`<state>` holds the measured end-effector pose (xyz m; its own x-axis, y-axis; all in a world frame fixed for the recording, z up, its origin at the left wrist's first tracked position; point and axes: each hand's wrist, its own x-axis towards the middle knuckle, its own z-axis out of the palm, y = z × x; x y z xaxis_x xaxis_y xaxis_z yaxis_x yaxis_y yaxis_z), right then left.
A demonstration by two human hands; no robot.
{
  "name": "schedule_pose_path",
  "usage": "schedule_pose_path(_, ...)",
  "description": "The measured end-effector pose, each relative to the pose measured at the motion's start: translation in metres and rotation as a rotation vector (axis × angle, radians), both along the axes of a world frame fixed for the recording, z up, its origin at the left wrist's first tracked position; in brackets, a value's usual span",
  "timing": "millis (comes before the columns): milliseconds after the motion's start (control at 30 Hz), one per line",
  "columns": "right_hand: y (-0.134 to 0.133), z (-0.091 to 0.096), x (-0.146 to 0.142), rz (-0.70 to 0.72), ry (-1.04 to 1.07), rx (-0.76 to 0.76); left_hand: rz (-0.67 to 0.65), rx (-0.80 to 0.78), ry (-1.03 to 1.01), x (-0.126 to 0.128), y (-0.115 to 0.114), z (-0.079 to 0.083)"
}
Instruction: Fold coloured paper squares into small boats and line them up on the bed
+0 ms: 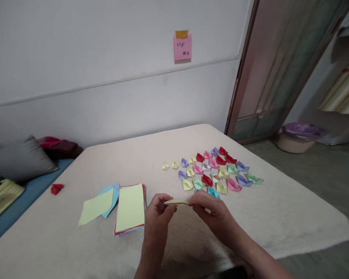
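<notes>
A small folded piece of pale yellow paper point(177, 202) is held above the table, seen nearly edge-on. My left hand point(160, 215) pinches its left end between thumb and fingers. At the other end, my right hand point(211, 211) grips it the same way. Just left of my hands lies a stack of coloured paper point(130, 207) with a yellow sheet on top. Beyond my right hand, several folded paper boats point(212, 164) in red, pink, purple, green, yellow and blue stand in loose rows; my right hand partly hides the nearest ones.
Loose yellow and blue sheets point(97, 206) lie left of the stack. A red folded paper piece point(57, 188) sits near the cloth-covered table's point(128, 155) left edge. A grey cushion point(20, 159) is at far left. A lined bin point(299, 137) stands on the floor at right.
</notes>
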<state>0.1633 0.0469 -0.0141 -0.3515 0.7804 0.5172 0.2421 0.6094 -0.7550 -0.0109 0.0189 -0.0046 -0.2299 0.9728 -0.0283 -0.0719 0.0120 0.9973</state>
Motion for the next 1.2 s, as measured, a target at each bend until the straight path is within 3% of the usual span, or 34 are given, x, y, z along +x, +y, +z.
schedule_pose_path(200,-0.003,-0.003,-0.002,-0.020,-0.140,0.067,0.022,0.010,0.045,0.001,-0.001,-0.002)
schedule_pose_path(433,-0.010,-0.006,-0.007,-0.109,-0.453,0.315,0.110,-0.016,0.208,0.002,-0.001,-0.005)
schedule_pose_path(667,-0.012,-0.007,-0.013,-0.139,-0.611,0.303,0.117,-0.015,0.359,-0.001,0.000,-0.009)
schedule_pose_path(833,-0.012,-0.012,-0.014,-0.181,-0.587,0.311,0.130,-0.018,0.488,0.001,-0.001,-0.008)
schedule_pose_path(1000,-0.016,-0.018,-0.014,-0.161,-0.491,0.423,0.132,-0.019,0.540,0.004,-0.003,-0.008)
schedule_pose_path(1200,-0.019,-0.018,-0.019,-0.103,-0.526,0.357,0.116,-0.017,0.596,0.007,-0.005,-0.007)
